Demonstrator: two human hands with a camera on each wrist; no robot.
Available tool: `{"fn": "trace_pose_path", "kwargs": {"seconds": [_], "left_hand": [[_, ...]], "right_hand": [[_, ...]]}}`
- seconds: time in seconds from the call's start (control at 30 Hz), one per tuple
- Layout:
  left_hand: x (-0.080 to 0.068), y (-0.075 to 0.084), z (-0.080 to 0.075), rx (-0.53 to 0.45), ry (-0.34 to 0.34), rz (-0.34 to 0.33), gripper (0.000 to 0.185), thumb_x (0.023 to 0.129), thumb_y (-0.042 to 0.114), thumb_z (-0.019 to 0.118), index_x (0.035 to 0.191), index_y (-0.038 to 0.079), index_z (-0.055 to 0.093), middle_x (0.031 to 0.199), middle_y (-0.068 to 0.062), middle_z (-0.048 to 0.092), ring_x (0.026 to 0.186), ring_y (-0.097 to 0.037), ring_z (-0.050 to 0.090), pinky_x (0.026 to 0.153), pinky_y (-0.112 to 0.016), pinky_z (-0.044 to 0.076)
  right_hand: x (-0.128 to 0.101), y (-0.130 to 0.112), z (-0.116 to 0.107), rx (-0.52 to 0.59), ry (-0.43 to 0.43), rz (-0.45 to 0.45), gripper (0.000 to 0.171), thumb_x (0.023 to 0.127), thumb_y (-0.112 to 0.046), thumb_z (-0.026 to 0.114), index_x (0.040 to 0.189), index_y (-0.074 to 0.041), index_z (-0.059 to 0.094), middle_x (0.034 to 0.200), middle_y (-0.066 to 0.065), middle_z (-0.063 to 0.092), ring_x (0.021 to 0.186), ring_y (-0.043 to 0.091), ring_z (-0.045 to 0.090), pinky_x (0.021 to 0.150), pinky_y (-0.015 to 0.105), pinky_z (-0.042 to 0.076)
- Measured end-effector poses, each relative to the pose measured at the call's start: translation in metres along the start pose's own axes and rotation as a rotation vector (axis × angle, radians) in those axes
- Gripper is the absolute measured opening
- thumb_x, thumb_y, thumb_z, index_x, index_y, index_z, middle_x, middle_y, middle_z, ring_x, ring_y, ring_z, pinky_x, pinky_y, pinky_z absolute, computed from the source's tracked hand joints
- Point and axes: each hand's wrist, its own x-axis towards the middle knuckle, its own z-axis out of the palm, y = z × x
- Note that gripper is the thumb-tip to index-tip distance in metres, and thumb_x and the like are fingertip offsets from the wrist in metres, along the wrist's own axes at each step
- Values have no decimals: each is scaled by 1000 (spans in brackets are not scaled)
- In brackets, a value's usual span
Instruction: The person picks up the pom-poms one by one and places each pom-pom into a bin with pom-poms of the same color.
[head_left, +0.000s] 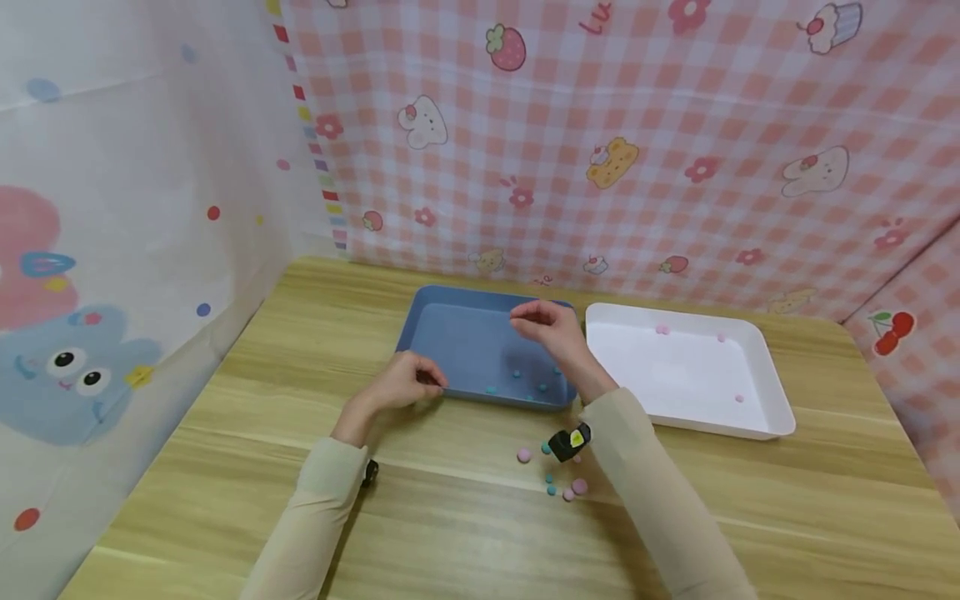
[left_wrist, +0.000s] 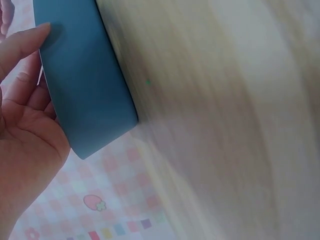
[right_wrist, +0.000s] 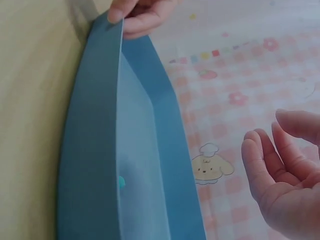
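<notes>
At its near left edge, the blue tray (head_left: 457, 342) is pinched by my left hand (head_left: 405, 383). In the left wrist view the thumb (left_wrist: 25, 45) presses the outer wall, with the other fingers behind the rim. My right hand (head_left: 555, 333) hovers above the tray's right half. Its fingers (right_wrist: 257, 165) are loosely bent, the thumb stands apart, and nothing shows between them. Several small teal beads (head_left: 516, 374) lie in the tray's near right part; one teal bead (right_wrist: 121, 182) shows in the right wrist view.
A white tray (head_left: 690, 375) stands right of the blue one, with a few pink beads (head_left: 738, 398) inside. Pink beads (head_left: 579, 486) and teal beads (head_left: 551, 490) lie loose on the wooden table (head_left: 450, 517), near the right sleeve. A checked cloth (head_left: 465, 183) hangs behind.
</notes>
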Motion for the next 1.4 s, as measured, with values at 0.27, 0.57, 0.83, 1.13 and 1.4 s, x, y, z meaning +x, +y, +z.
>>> {"fn": "trace_pose_path", "kwargs": {"seconds": [0.27,0.57,0.83,1.13,1.4], "left_hand": [[1,-2,1,13,3,11,6,80,-5,66,83,-2,71,79,-8,69,70,-10,59,66,-25,48],[1,-2,-1,14,4,14,7,80,-5,66,83,-2,71,79,-8,69,71,-13,60,66,-26,49],[1,-2,0,32,-3,17,7,81,-4,66,84,-1,71,80,-7,69,73,-13,60,67,-26,48],[4,-2,1,18,-4,8,7,81,-3,65,84,-1,71,80,-7,69,75,-13,60,69,-26,48],[1,-1,0,27,-6,0,7,80,-4,66,84,-1,71,80,-7,69,74,-13,59,68,-26,48]], "right_hand": [[-33,2,-2,-31,-87,-25,21,88,-8,64,105,6,63,102,11,65,92,20,61,88,45,46],[-57,4,-2,-66,-135,-19,19,87,-7,66,102,4,64,103,18,65,88,15,62,82,40,49],[-76,18,-9,-111,-172,11,18,86,-4,65,102,5,63,102,21,65,82,12,62,75,28,50],[-97,34,-19,-151,-234,67,20,85,-4,66,102,7,62,96,16,66,82,15,62,72,23,50],[-101,46,-18,-170,-241,57,20,82,0,68,99,8,62,93,18,66,82,20,62,70,23,50]]}}
